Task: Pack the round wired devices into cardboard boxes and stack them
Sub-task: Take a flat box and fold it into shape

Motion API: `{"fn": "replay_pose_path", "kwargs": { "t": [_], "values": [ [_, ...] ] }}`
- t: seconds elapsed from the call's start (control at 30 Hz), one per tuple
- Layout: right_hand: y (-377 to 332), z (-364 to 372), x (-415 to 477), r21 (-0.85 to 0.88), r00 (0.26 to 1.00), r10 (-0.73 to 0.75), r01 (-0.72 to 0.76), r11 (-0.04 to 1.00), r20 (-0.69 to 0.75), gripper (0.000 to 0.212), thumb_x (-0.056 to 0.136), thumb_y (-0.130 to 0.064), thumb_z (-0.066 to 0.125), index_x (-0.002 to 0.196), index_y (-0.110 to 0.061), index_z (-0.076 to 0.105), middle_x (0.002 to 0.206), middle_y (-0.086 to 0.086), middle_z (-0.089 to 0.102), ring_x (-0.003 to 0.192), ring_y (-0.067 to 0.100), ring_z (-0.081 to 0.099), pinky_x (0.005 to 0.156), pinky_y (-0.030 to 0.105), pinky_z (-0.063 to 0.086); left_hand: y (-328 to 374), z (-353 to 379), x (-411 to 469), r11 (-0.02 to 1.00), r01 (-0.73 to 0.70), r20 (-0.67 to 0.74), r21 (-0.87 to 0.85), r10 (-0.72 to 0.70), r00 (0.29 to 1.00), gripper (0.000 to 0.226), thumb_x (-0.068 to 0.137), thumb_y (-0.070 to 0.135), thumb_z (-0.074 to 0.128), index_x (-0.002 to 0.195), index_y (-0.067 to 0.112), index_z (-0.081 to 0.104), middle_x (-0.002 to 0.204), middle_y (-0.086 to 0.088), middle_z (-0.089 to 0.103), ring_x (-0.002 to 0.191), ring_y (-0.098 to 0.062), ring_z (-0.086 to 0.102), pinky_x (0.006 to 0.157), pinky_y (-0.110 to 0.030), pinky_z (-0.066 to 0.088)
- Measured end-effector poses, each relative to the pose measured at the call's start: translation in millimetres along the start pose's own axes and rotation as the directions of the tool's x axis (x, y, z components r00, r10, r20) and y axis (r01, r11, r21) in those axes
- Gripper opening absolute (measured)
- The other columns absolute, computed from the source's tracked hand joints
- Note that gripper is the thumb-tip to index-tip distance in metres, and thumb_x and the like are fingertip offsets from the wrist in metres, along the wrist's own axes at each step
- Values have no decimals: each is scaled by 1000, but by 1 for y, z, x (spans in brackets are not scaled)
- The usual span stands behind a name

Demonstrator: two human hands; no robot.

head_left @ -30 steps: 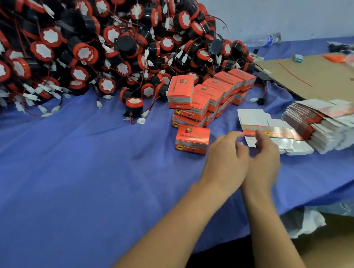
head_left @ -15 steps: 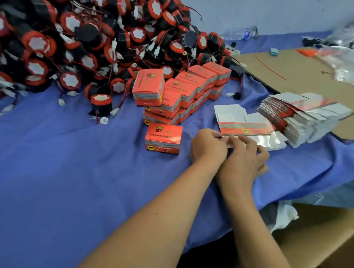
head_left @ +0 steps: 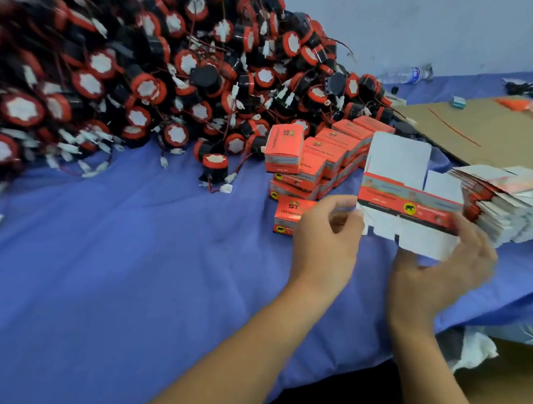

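A flat, unfolded orange-and-white box blank [head_left: 407, 192] is lifted above the blue cloth. My left hand [head_left: 325, 240] pinches its left edge, and my right hand [head_left: 446, 271] grips its lower right part from below. A big heap of round black-and-orange wired devices [head_left: 135, 76] covers the left and back of the table. One device [head_left: 214, 166] stands alone at the heap's front. Packed orange boxes [head_left: 315, 161] are stacked in rows beside the heap, with a single box [head_left: 289, 213] in front, partly behind my left hand.
A pile of flat box blanks [head_left: 511, 203] lies at the right. Behind it is a brown cardboard sheet [head_left: 484, 128] and a plastic bottle [head_left: 406, 74] by the wall. The blue cloth [head_left: 112, 270] stretches out at the front left.
Both hands were low on the cloth at the loose blank half a second ago. Now they have lifted that blank off the table and hold it up between them.
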State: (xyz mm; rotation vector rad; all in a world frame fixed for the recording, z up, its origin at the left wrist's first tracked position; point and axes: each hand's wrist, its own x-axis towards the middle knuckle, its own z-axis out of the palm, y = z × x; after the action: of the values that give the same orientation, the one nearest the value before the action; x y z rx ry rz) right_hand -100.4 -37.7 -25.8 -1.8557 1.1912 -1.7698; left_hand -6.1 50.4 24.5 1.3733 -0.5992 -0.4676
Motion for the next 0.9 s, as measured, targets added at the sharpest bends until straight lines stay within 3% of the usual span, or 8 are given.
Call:
{"fn": "replay_pose_path", "kwargs": {
  "t": [0.2, 0.33, 0.47, 0.57, 0.63, 0.73, 0.8, 0.9],
  "values": [
    [-50, -6, -40, 378, 978, -159, 98, 921, 133, 39, 88, 15, 61, 122, -4, 62, 121, 16, 63, 115, 38, 62, 103, 46, 49, 28, -101, -45, 990, -15, -117, -143, -2, 993, 24, 96, 19, 65, 99, 35, 82, 85, 10, 74, 75, -10, 61, 78, -27, 56],
    [-100, 6, -75, 497, 932, -303, 171, 851, 198, 29, 93, 5, 61, 119, -8, 65, 121, 11, 66, 120, 23, 62, 106, 38, 45, 36, -171, -80, 968, -110, -281, -227, 43, 959, 32, 92, 31, 52, 98, 35, 83, 112, 6, 78, 107, -5, 69, 86, -25, 57],
    [-146, 27, -116, 630, 883, -197, -133, 765, 426, 16, 101, -16, 61, 115, -22, 67, 115, 1, 69, 112, 15, 64, 99, 32, 49, 20, -222, -109, 976, -216, -391, 29, 210, 896, 32, 94, 38, 52, 110, 52, 76, 130, 22, 68, 128, -3, 60, 100, -17, 49],
    [-170, 45, -147, 607, 757, -159, -359, 709, 634, 26, 104, -24, 57, 129, -30, 62, 119, -9, 69, 113, 14, 65, 97, 29, 50, -6, -249, -118, 958, -221, -389, 182, 276, 879, 45, 98, 27, 53, 138, 46, 60, 143, 25, 59, 138, 0, 50, 108, -14, 42],
    [-176, 56, -166, 574, 683, -204, -372, 729, 701, 35, 104, -26, 59, 138, -33, 53, 128, -13, 65, 122, 13, 62, 101, 28, 49, -22, -262, -121, 935, -197, -361, 295, 300, 883, 58, 100, 33, 52, 157, 33, 39, 155, 19, 48, 145, -5, 43, 117, -27, 40],
    [-169, 65, -187, 520, 597, -235, -365, 772, 768, 54, 101, -30, 63, 150, -29, 41, 139, -13, 60, 129, 14, 59, 106, 42, 49, -35, -273, -122, 916, -157, -367, 370, 299, 881, 66, 100, 40, 50, 161, 41, 25, 159, 22, 41, 147, -6, 41, 119, -40, 40],
    [-164, 68, -191, 510, 576, -247, -353, 785, 779, 66, 99, -38, 64, 155, -27, 33, 146, -11, 56, 134, 14, 56, 107, 47, 49, -37, -275, -121, 904, -160, -357, 397, 313, 880, 66, 102, 40, 49, 161, 43, 21, 156, 30, 40, 144, 1, 41, 115, -27, 40],
    [-164, 68, -191, 518, 561, -276, -335, 787, 781, 81, 96, -46, 67, 161, -32, 21, 154, -13, 48, 141, 10, 49, 111, 38, 45, -34, -273, -122, 883, -162, -334, 441, 329, 883, 68, 103, 42, 48, 163, 41, 16, 152, 42, 36, 140, 12, 39, 106, -5, 34]
  ]
}}
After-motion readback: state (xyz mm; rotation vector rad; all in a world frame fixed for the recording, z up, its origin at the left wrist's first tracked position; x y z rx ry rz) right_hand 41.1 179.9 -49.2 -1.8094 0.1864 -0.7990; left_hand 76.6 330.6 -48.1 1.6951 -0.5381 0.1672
